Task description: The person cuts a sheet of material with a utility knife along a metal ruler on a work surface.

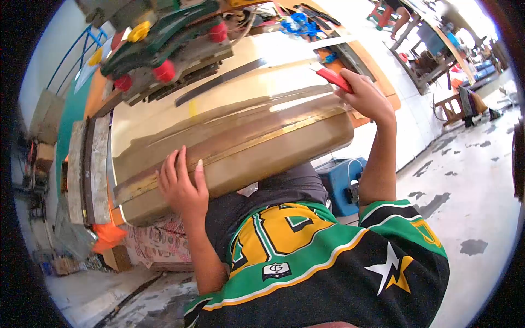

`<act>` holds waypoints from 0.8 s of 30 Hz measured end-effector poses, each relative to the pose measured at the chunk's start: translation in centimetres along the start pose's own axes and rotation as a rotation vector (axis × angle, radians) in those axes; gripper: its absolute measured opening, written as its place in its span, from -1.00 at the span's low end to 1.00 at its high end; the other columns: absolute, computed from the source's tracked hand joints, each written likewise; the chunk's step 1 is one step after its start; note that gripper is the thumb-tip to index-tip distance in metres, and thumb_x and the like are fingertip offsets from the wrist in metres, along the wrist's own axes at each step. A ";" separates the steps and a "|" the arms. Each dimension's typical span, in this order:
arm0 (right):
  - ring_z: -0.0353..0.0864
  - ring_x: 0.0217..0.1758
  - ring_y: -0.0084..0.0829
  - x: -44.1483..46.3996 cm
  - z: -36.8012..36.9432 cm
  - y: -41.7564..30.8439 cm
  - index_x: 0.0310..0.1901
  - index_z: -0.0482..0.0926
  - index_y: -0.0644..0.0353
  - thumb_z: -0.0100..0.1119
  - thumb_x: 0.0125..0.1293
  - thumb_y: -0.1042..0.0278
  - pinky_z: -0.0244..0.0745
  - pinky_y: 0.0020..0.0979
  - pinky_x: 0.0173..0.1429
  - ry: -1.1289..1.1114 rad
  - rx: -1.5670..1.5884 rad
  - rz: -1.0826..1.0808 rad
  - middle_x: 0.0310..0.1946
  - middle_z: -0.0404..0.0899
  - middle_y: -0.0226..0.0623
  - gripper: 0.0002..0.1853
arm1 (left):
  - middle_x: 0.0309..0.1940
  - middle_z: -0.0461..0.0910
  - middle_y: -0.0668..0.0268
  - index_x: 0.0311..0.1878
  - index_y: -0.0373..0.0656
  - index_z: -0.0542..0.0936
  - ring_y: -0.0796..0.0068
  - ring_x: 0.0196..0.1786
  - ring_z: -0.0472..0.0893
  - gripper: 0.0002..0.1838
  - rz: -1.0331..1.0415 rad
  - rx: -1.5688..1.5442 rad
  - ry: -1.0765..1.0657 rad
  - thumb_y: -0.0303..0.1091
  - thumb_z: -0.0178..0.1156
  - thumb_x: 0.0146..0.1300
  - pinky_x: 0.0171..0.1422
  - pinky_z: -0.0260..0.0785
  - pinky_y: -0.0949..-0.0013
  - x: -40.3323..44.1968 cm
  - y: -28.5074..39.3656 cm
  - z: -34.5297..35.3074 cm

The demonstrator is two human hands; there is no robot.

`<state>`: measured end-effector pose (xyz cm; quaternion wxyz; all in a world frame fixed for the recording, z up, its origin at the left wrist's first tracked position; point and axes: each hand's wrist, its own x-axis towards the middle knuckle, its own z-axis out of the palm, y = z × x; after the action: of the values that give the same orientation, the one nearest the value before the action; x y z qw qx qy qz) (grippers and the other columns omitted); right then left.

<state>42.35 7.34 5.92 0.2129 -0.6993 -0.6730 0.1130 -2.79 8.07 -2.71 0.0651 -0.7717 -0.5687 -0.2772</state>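
My left hand lies with its fingers spread on a long metal strip and the brown sheet whose front edge curves down over the table. Near the right end of the sheet, my right hand is closed round a red cutter, its thin tip pointing left, above the sheet. Behind the long strip, a dark, narrow strip lies on the pale, shiny surface.
A green machine with red knobs stands at the back left. Blue plastic lies at the back. A blue container stands below the table's right end. Part of another person shows at the top right.
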 end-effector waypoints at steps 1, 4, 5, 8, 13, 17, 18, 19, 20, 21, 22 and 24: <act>0.60 -0.08 0.11 -0.4 -0.1 1.0 -0.07 0.49 0.24 0.35 0.39 0.30 0.42 0.00 0.00 0.027 -0.074 0.056 -0.26 0.59 0.03 -0.74 | 0.36 0.52 0.24 0.44 0.00 0.56 0.09 0.45 0.47 -0.47 0.004 0.009 0.003 -0.01 0.18 0.51 0.63 0.14 -0.23 0.1 0.2 -0.1; 0.64 0.05 0.13 -1.8 0.2 2.9 -0.05 0.50 0.22 0.30 0.36 0.34 0.45 0.04 0.11 0.077 -0.145 0.155 -0.18 0.64 0.04 -0.76 | 0.36 0.52 0.24 0.44 -0.01 0.56 0.08 0.45 0.47 -0.47 0.004 -0.015 0.009 0.00 0.18 0.51 0.63 0.14 -0.23 0.1 0.3 -0.2; 0.62 0.04 0.13 -2.1 0.6 3.6 -0.05 0.49 0.24 0.31 0.35 0.35 0.43 0.03 0.11 0.128 -0.131 0.131 -0.18 0.63 0.03 -0.75 | 0.37 0.52 0.24 0.44 -0.02 0.56 0.07 0.45 0.47 -0.47 0.013 -0.028 0.026 -0.01 0.18 0.51 0.63 0.14 -0.23 0.1 0.1 0.1; 0.62 0.00 0.13 -2.5 1.5 4.8 -0.04 0.48 0.26 0.33 0.35 0.35 0.43 0.00 0.08 0.269 -0.136 0.050 -0.19 0.63 0.05 -0.72 | 0.37 0.53 0.08 0.41 -0.16 0.56 -0.05 0.43 0.47 -0.52 0.039 -0.019 0.011 -0.15 0.20 0.54 0.57 0.22 -0.09 0.3 0.6 -0.5; 0.64 -0.10 0.11 -2.3 1.3 3.5 -0.14 0.53 0.29 0.35 0.39 0.22 0.44 0.00 -0.01 0.192 0.079 0.275 -0.30 0.61 0.08 -0.70 | 0.40 0.52 0.17 0.43 -0.10 0.55 0.03 0.46 0.46 -0.49 0.044 -0.017 -0.003 -0.09 0.19 0.52 0.62 0.17 -0.15 0.2 0.2 0.0; 0.64 -0.11 0.09 -2.2 1.7 4.0 -0.16 0.54 0.31 0.38 0.38 0.15 0.45 -0.01 -0.03 0.168 0.113 0.306 -0.29 0.62 0.09 -0.65 | 0.42 0.53 0.26 0.45 -0.01 0.55 0.11 0.48 0.46 -0.46 0.030 -0.028 0.007 0.01 0.18 0.52 0.64 0.12 -0.22 0.0 -0.3 0.4; 0.64 -0.13 0.05 -2.1 1.8 4.3 -0.16 0.54 0.31 0.40 0.37 0.12 0.45 -0.02 -0.03 0.167 0.116 0.314 -0.29 0.62 0.07 -0.62 | 0.42 0.53 0.26 0.45 -0.01 0.55 0.11 0.48 0.46 -0.46 0.029 -0.029 0.004 0.01 0.18 0.52 0.64 0.12 -0.22 0.0 -0.2 0.3; 0.64 -0.15 0.01 -2.1 1.9 4.6 -0.17 0.53 0.31 0.42 0.37 0.09 0.46 -0.04 -0.04 0.167 0.119 0.321 -0.29 0.62 0.06 -0.60 | 0.42 0.53 0.27 0.45 -0.01 0.55 0.11 0.49 0.46 -0.46 0.024 -0.013 0.000 0.01 0.18 0.52 0.64 0.12 -0.23 0.0 -0.1 0.3; 0.64 -0.15 0.01 -2.1 1.9 4.9 -0.17 0.53 0.31 0.42 0.37 0.09 0.46 -0.04 -0.04 0.167 0.118 0.322 -0.29 0.62 0.06 -0.60 | 0.42 0.53 0.27 0.45 -0.01 0.56 0.12 0.50 0.46 -0.46 0.020 0.004 -0.004 0.01 0.17 0.53 0.64 0.12 -0.23 0.0 -0.1 0.2; 0.63 -0.16 -0.04 -2.1 1.9 5.2 -0.17 0.54 0.31 0.44 0.35 0.06 0.46 -0.06 -0.04 0.165 0.148 0.321 -0.29 0.62 0.03 -0.57 | 0.42 0.53 0.27 0.45 -0.01 0.56 0.12 0.50 0.46 -0.46 0.020 0.002 -0.003 0.01 0.17 0.53 0.64 0.12 -0.23 0.0 -0.1 0.2; 0.62 -0.18 -0.09 -2.1 1.9 5.4 -0.17 0.54 0.32 0.46 0.34 0.04 0.47 -0.08 -0.05 0.163 0.179 0.318 -0.30 0.62 -0.01 -0.55 | 0.43 0.53 0.27 0.45 0.00 0.56 0.12 0.51 0.46 -0.47 0.018 -0.001 -0.010 0.02 0.17 0.53 0.65 0.10 -0.24 0.0 -0.1 0.1; 0.61 -0.18 -0.14 -2.2 2.0 5.7 -0.17 0.54 0.32 0.49 0.32 0.02 0.48 -0.11 -0.04 0.142 0.229 0.317 -0.30 0.61 -0.04 -0.53 | 0.43 0.52 0.27 0.45 0.01 0.56 0.13 0.52 0.45 -0.47 0.018 -0.004 -0.015 0.02 0.17 0.54 0.65 0.09 -0.25 0.1 -0.1 0.1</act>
<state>46.44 5.46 1.28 0.3174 -0.7740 -0.5205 0.1710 -2.84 8.21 -2.80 0.0615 -0.7789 -0.5618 -0.2719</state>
